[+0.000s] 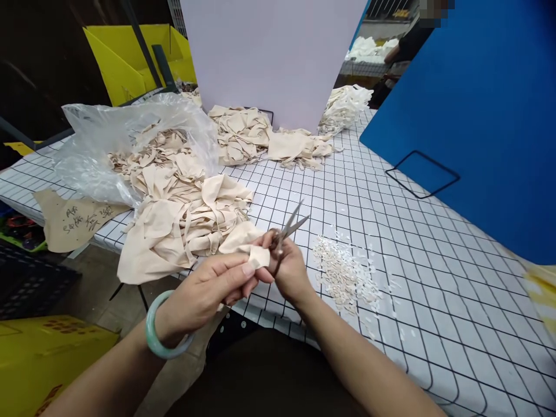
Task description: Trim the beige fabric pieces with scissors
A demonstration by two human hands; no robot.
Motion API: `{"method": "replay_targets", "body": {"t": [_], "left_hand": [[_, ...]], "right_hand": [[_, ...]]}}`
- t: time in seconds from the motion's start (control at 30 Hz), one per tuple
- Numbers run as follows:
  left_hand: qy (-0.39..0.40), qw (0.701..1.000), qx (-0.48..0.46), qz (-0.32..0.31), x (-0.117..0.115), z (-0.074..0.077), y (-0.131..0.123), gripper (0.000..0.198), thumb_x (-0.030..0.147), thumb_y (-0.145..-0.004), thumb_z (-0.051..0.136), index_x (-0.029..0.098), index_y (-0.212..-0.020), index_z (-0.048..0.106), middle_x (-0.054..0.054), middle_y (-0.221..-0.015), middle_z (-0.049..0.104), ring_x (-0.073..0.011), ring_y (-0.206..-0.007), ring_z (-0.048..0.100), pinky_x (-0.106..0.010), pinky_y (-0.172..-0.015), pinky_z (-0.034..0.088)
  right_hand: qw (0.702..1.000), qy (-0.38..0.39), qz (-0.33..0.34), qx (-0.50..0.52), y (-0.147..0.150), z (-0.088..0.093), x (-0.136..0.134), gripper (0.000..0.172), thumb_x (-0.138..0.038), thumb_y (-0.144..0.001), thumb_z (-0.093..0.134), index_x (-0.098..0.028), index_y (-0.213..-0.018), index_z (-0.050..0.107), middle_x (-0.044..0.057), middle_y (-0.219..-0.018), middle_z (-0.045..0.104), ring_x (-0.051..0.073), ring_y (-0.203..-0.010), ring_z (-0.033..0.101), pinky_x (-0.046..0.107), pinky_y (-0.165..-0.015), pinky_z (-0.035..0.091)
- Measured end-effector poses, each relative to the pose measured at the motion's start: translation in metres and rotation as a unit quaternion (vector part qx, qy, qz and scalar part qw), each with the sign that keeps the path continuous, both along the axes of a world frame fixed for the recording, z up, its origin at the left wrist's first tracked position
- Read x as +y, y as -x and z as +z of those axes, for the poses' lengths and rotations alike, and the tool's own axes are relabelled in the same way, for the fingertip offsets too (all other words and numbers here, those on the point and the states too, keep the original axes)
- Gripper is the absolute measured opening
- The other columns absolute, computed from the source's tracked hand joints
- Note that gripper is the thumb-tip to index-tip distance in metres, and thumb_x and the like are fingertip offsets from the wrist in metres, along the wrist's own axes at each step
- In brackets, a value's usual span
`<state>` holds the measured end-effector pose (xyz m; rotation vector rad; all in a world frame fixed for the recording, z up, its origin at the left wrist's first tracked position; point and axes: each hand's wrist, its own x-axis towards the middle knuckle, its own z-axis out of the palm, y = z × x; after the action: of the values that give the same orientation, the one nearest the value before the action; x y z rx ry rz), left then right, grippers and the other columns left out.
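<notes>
My left hand [230, 278], with a green bangle [155, 327] at its wrist, pinches the edge of a beige fabric piece [259, 256] between thumb and fingers. Close beside it, my right hand [289, 269] is closed around the handles of a pair of scissors [286, 229]. The blades stand apart and point up and away, clear of the cloth. Part of the fabric passes behind both hands. To the left lies a heap of beige fabric pieces [174, 214], some spilling from a clear plastic bag [91, 145]. Small pale clippings [343, 275] are scattered right of the scissors.
A table with a white checked cloth [417, 301] spans the view. More fabric piles [241, 130] lie at the back, below a pale upright panel [269, 52]. A blue panel [478, 116] stands right. A marked brown pattern piece [78, 220] overhangs the left edge. Yellow bins [47, 359] stand left.
</notes>
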<state>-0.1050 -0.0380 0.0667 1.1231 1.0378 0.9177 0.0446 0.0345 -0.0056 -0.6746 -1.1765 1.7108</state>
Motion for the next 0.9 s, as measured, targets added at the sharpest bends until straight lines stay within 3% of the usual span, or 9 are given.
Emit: {"method": "replay_targets", "body": {"t": [0.07,0.13,0.23,0.3,0.37,0.43,0.5,0.7,0.9], "left_hand": [[-0.069,0.995,0.077,0.013,0.001,0.005,-0.001,0.034,0.04,-0.099,0.052,0.017,-0.097,0.077,-0.003,-0.073,0.054,-0.0112,-0.062,0.045,-0.024,-0.056,0.038],[-0.163,0.975,0.148,0.036,0.005,0.007,-0.004,0.03,0.034,-0.1,0.051,0.019,-0.098,0.077,-0.006,-0.086,0.059,-0.0165,-0.081,0.055,-0.029,-0.075,0.047],[-0.266,0.941,0.19,0.085,0.015,-0.002,-0.016,0.029,0.028,-0.1,0.05,0.02,-0.094,0.076,-0.009,-0.107,0.06,-0.0234,-0.115,0.053,-0.036,-0.103,0.041],[-0.252,0.951,0.141,0.109,0.022,-0.016,-0.025,0.031,0.028,-0.101,0.048,0.018,-0.087,0.074,-0.009,-0.114,0.059,-0.0223,-0.112,0.054,-0.034,-0.098,0.045],[-0.192,0.972,0.054,0.125,0.027,-0.032,-0.034,0.034,0.031,-0.102,0.047,0.017,-0.083,0.071,-0.008,-0.112,0.057,-0.016,-0.088,0.058,-0.029,-0.076,0.05],[-0.134,0.981,-0.014,0.138,0.028,-0.045,-0.04,0.033,0.033,-0.102,0.047,0.016,-0.082,0.068,-0.007,-0.103,0.054,-0.0105,-0.067,0.049,-0.025,-0.056,0.043],[-0.107,0.984,-0.04,0.137,0.026,-0.052,-0.045,0.033,0.034,-0.101,0.047,0.016,-0.081,0.066,-0.006,-0.097,0.051,-0.0094,-0.061,0.042,-0.024,-0.049,0.035],[-0.136,0.987,0.045,0.077,0.026,-0.062,-0.062,0.034,0.033,-0.102,0.042,0.017,-0.081,0.062,-0.008,-0.108,0.048,-0.0155,-0.079,0.048,-0.028,-0.063,0.044],[-0.167,0.98,0.094,0.044,0.028,-0.072,-0.073,0.035,0.032,-0.103,0.038,0.017,-0.076,0.053,-0.01,-0.112,0.045,-0.0231,-0.105,0.047,-0.034,-0.091,0.045]], "right_hand": [[0.999,0.041,-0.019,0.029,-0.002,0.002,0.009,0.034,-0.028,-0.066,0.08,-0.023,-0.08,0.049,-0.002,-0.08,0.063,0.013,-0.068,0.057,0.025,-0.061,0.048],[0.996,0.08,-0.007,0.042,-0.002,0.0,0.012,0.034,-0.027,-0.064,0.079,-0.023,-0.081,0.05,-0.003,-0.08,0.062,0.011,-0.062,0.053,0.023,-0.056,0.044],[0.989,0.135,0.035,0.04,0.006,-0.012,-0.002,0.037,-0.03,-0.063,0.081,-0.022,-0.083,0.051,-0.005,-0.072,0.056,0.01,-0.058,0.048,0.022,-0.054,0.04],[0.986,0.152,0.062,0.026,0.009,-0.02,-0.016,0.039,-0.035,-0.065,0.081,-0.022,-0.086,0.052,-0.006,-0.069,0.053,0.01,-0.059,0.048,0.023,-0.055,0.039],[0.988,0.137,0.064,-0.018,0.002,-0.025,-0.025,0.038,-0.041,-0.068,0.08,-0.022,-0.088,0.052,-0.005,-0.071,0.053,0.012,-0.062,0.05,0.025,-0.058,0.041],[0.992,0.075,0.026,-0.1,-0.02,-0.023,-0.026,0.036,-0.046,-0.074,0.076,-0.022,-0.088,0.053,-0.002,-0.078,0.056,0.015,-0.071,0.054,0.028,-0.066,0.044],[0.978,-0.012,-0.011,-0.21,-0.049,-0.018,-0.022,0.032,-0.05,-0.081,0.07,-0.023,-0.09,0.057,0.001,-0.087,0.058,0.018,-0.081,0.056,0.033,-0.076,0.046],[0.879,-0.151,0.001,-0.451,-0.105,-0.002,-0.03,0.042,-0.062,-0.074,0.072,-0.021,-0.073,0.063,0.005,-0.081,0.059,0.023,-0.082,0.055,0.038,-0.075,0.045],[0.862,-0.183,-0.035,-0.471,-0.111,-0.005,-0.041,0.048,-0.061,-0.075,0.072,-0.021,-0.06,0.052,0.001,-0.063,0.055,0.017,-0.064,0.05,0.033,-0.067,0.04]]}}
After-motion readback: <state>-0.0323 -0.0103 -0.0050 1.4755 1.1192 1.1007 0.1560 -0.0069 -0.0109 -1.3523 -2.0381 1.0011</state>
